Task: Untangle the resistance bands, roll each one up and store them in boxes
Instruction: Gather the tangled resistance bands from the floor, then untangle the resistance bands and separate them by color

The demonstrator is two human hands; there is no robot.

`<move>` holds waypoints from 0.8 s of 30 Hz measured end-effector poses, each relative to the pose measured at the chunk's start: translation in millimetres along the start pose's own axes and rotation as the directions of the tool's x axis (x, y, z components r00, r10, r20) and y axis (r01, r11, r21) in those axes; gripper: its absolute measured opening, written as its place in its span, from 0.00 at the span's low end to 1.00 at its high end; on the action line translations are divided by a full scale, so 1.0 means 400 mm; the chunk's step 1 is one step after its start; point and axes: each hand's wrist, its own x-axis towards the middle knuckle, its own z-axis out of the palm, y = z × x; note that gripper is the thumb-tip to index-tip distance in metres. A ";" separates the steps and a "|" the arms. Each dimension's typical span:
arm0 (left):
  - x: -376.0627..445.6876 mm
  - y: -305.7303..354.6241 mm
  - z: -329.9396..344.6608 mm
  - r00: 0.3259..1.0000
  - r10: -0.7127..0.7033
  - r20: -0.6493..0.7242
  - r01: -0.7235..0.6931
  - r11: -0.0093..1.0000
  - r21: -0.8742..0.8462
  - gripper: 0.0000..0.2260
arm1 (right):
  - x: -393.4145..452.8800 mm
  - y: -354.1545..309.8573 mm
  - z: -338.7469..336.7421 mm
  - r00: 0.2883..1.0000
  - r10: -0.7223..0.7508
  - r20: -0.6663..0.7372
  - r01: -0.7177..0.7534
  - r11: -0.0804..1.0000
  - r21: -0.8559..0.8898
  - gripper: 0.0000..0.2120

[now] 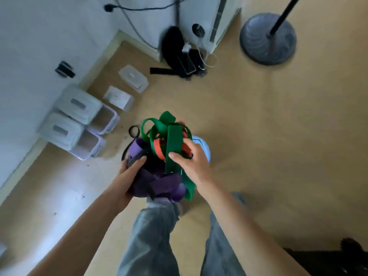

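The person stands on the tan floor (258, 126) holding a tangled bundle of flat rubber resistance bands in front of their grey trousers (151, 236). The left hand (127, 176) cups the underside and left flank of the bundle, its fingers curled up around the wide purple band (159, 185) and a thin black band (133, 130) that loops out at the top left. The right hand (192, 160) grips the broad green band (173, 144), thumb pressed against its front face and fingers wrapped behind it. An orange band (158, 148) threads through the green loops near the middle of the tangle.

Down by the white wall (39, 36) on the left sit 2 open clear plastic boxes (105, 120), each with its white lid leaning against the wall beside it. Just past them are a small white carton (119, 98) and a closed clear lidded container (133, 78). Farther back lies a heap of black gear with cables (179, 54), and the round grey base of a floor stand (267, 39) sits at the upper right. A pale blue rounded object (205, 148) peeks out behind the right hand; I cannot tell what it is.
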 end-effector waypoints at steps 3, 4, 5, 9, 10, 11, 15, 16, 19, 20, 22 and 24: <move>-0.001 0.059 -0.137 0.973 0.071 -0.220 -0.093 0.992 -0.089 0.10 | 0.035 -0.075 0.179 0.999 0.037 0.010 -0.037 0.999 -0.018 0.15; 0.002 0.076 -0.177 0.956 0.095 -0.276 -0.128 0.987 -0.102 0.11 | 0.047 -0.093 0.223 0.998 0.049 0.024 -0.049 0.999 0.005 0.11; 0.006 0.090 -0.218 0.940 0.115 -0.320 -0.162 0.979 -0.122 0.11 | 0.060 -0.111 0.261 0.996 0.070 0.055 -0.072 0.997 0.025 0.09; 0.043 0.119 -0.341 0.911 0.145 -0.387 -0.241 0.947 -0.212 0.11 | 0.135 -0.154 0.371 0.953 0.194 0.232 -0.193 0.981 -0.027 0.08; 0.058 0.123 -0.359 0.906 0.144 -0.397 -0.245 0.945 -0.216 0.12 | 0.160 -0.160 0.394 0.940 0.215 0.267 -0.206 0.977 -0.059 0.08; 0.075 0.127 -0.373 0.902 0.136 -0.409 -0.242 0.945 -0.220 0.13 | 0.189 -0.165 0.415 0.925 0.237 0.296 -0.220 0.971 -0.089 0.08; 0.181 0.153 -0.401 0.883 0.076 -0.464 -0.234 0.927 -0.294 0.16 | 0.352 -0.185 0.482 0.858 0.338 0.386 -0.269 0.937 -0.223 0.09; 0.216 0.165 -0.400 0.871 0.058 -0.487 -0.233 0.923 -0.306 0.16 | 0.401 -0.189 0.495 0.835 0.367 0.410 -0.292 0.927 -0.234 0.11; 0.315 0.207 -0.383 0.812 -0.012 -0.583 -0.210 0.927 -0.311 0.17 | 0.541 -0.194 0.541 0.751 0.451 0.482 -0.354 0.892 -0.282 0.13; 0.349 0.222 -0.378 0.793 -0.017 -0.609 -0.209 0.931 -0.298 0.17 | 0.580 -0.196 0.558 0.730 0.476 0.490 -0.372 0.878 -0.300 0.11; 0.429 0.244 -0.374 0.775 -0.023 -0.632 -0.202 0.938 -0.282 0.17 | 0.660 -0.185 0.590 0.702 0.510 0.497 -0.376 0.858 -0.350 0.09; 0.505 0.255 -0.376 0.776 -0.019 -0.630 -0.214 0.932 -0.291 0.17 | 0.725 -0.163 0.622 0.686 0.537 0.491 -0.350 0.835 -0.424 0.11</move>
